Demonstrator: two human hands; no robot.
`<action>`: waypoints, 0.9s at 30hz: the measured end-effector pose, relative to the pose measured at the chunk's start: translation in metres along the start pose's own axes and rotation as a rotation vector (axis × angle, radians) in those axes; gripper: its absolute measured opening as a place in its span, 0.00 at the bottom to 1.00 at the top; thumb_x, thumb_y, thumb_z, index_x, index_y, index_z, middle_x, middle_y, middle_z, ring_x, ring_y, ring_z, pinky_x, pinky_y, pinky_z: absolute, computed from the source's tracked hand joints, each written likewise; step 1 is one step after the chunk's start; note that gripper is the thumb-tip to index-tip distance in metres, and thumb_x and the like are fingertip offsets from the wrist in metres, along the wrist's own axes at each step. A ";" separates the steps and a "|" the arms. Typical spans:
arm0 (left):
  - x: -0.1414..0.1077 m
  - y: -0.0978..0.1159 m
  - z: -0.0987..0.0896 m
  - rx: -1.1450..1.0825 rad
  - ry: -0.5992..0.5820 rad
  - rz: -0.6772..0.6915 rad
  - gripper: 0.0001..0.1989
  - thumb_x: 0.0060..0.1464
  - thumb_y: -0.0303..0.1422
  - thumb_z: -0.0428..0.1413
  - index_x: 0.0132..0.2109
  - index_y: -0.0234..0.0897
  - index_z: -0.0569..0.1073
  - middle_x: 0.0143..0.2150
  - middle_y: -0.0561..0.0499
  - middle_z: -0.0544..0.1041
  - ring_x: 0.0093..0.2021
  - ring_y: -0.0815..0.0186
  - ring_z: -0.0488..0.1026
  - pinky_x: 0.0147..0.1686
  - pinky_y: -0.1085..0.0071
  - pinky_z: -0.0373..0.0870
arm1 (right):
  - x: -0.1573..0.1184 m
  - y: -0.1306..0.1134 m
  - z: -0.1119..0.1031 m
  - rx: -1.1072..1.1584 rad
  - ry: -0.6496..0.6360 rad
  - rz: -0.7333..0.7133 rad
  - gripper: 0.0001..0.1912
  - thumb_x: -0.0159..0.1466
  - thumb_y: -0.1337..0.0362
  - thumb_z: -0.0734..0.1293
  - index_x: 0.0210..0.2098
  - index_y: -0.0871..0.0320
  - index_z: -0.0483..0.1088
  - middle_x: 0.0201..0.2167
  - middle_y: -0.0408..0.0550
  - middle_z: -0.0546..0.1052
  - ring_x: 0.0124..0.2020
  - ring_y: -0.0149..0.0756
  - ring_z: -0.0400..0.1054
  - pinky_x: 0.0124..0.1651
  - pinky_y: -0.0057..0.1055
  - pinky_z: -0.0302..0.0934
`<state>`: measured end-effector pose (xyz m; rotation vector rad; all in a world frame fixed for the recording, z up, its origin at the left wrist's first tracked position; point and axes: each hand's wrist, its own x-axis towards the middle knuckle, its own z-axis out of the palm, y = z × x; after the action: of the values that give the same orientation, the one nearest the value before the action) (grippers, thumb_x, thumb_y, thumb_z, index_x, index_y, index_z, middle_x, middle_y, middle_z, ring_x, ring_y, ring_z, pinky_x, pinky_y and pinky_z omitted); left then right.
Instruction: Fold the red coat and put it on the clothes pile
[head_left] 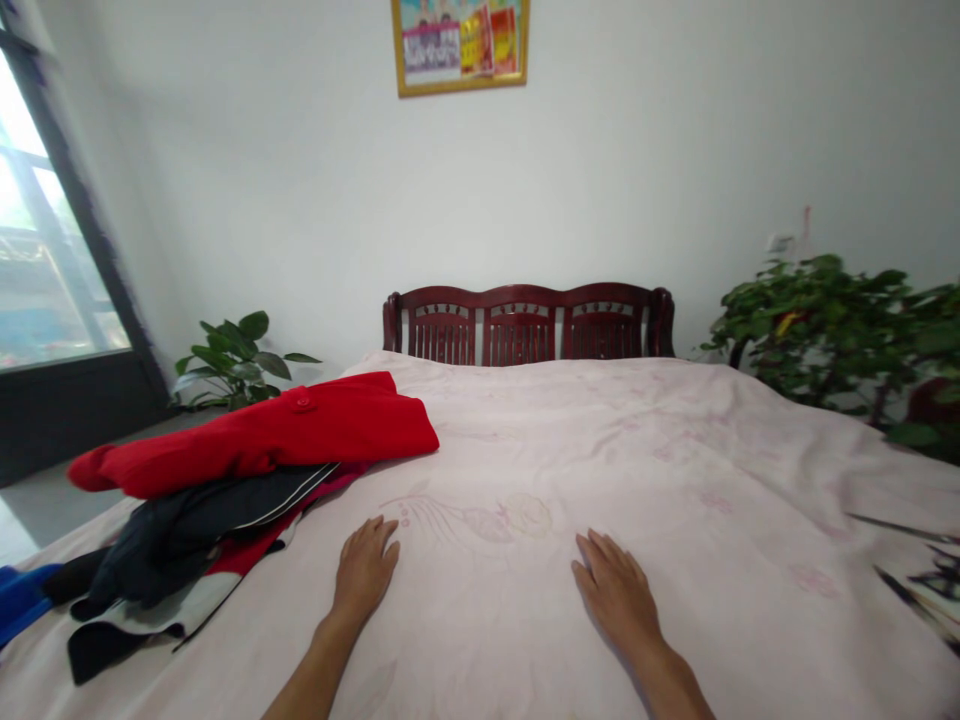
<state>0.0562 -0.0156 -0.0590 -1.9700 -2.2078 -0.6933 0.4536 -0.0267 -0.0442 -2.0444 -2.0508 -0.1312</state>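
My left hand point(366, 565) rests palm down on a pale pink sheet point(487, 610) with a faint flower pattern. Holding nothing, its fingers lie stretched out. My right hand point(616, 588) lies flat on the same sheet, fingers extended and empty. Left of my left hand is a pile of clothes. On top lies a red garment point(300, 430) with a button. Beneath it are a dark garment with white piping point(187, 530) and red, white and black pieces, partly hidden. A blue piece point(22, 600) sticks out at the left edge.
At the right edge lie thin dark pointed items point(911, 600), their kind unclear. A dark red wooden bench back point(517, 325) stands behind the sheet. Leafy plants grow at the left point(236, 360) and right point(832, 330). A framed picture point(461, 50) hangs on the wall; a window point(49, 220) is at far left.
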 end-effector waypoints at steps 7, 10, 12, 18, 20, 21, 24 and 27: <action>0.000 0.001 -0.002 -0.003 -0.010 -0.006 0.20 0.62 0.32 0.49 0.59 0.39 0.73 0.63 0.45 0.72 0.65 0.56 0.64 0.65 0.57 0.56 | 0.000 0.001 0.000 -0.004 -0.002 -0.005 0.27 0.69 0.58 0.53 0.64 0.57 0.65 0.67 0.52 0.64 0.69 0.46 0.54 0.69 0.48 0.46; 0.000 0.001 -0.002 -0.004 -0.003 -0.007 0.20 0.62 0.32 0.49 0.58 0.39 0.74 0.63 0.45 0.72 0.65 0.56 0.64 0.65 0.58 0.57 | 0.000 0.001 0.000 0.001 0.000 -0.007 0.26 0.69 0.58 0.53 0.63 0.58 0.66 0.67 0.52 0.64 0.68 0.47 0.55 0.69 0.48 0.47; 0.000 0.001 -0.002 0.000 0.002 -0.002 0.20 0.62 0.32 0.49 0.58 0.39 0.74 0.63 0.44 0.72 0.65 0.56 0.65 0.65 0.57 0.57 | 0.000 0.000 0.000 0.004 0.004 -0.008 0.26 0.69 0.59 0.54 0.63 0.58 0.66 0.67 0.53 0.64 0.68 0.47 0.55 0.69 0.48 0.47; 0.000 0.001 -0.001 0.003 0.015 0.006 0.19 0.63 0.32 0.49 0.58 0.39 0.74 0.63 0.45 0.72 0.64 0.57 0.65 0.65 0.58 0.57 | 0.000 0.001 0.002 0.007 0.014 -0.005 0.26 0.69 0.58 0.54 0.63 0.57 0.66 0.67 0.52 0.64 0.68 0.46 0.55 0.69 0.48 0.46; -0.001 0.001 -0.001 0.002 0.010 0.004 0.19 0.63 0.32 0.49 0.58 0.39 0.74 0.63 0.45 0.72 0.65 0.57 0.65 0.65 0.59 0.57 | 0.000 0.002 0.003 0.014 0.022 -0.006 0.26 0.69 0.58 0.54 0.63 0.57 0.66 0.66 0.52 0.65 0.68 0.46 0.55 0.69 0.48 0.47; -0.001 0.001 -0.002 0.001 0.004 0.002 0.19 0.63 0.32 0.49 0.58 0.39 0.73 0.63 0.45 0.72 0.65 0.57 0.65 0.65 0.58 0.56 | 0.000 0.002 0.004 0.018 0.026 -0.009 0.26 0.69 0.58 0.54 0.63 0.57 0.66 0.66 0.52 0.65 0.68 0.46 0.55 0.69 0.48 0.47; 0.000 0.002 -0.003 0.005 -0.014 -0.007 0.20 0.63 0.32 0.48 0.59 0.39 0.73 0.63 0.45 0.71 0.65 0.57 0.64 0.65 0.58 0.55 | 0.001 0.003 0.005 0.027 0.033 -0.012 0.26 0.69 0.58 0.54 0.63 0.57 0.66 0.66 0.52 0.65 0.68 0.46 0.55 0.69 0.48 0.46; 0.000 0.002 -0.003 0.006 -0.015 -0.010 0.20 0.63 0.32 0.48 0.59 0.39 0.73 0.63 0.46 0.71 0.65 0.58 0.63 0.66 0.59 0.54 | 0.001 0.003 0.006 0.029 0.027 -0.006 0.27 0.69 0.58 0.54 0.63 0.58 0.66 0.66 0.53 0.65 0.68 0.47 0.55 0.69 0.49 0.46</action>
<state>0.0575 -0.0166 -0.0561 -1.9692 -2.2275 -0.6750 0.4560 -0.0246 -0.0499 -2.0084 -2.0318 -0.1282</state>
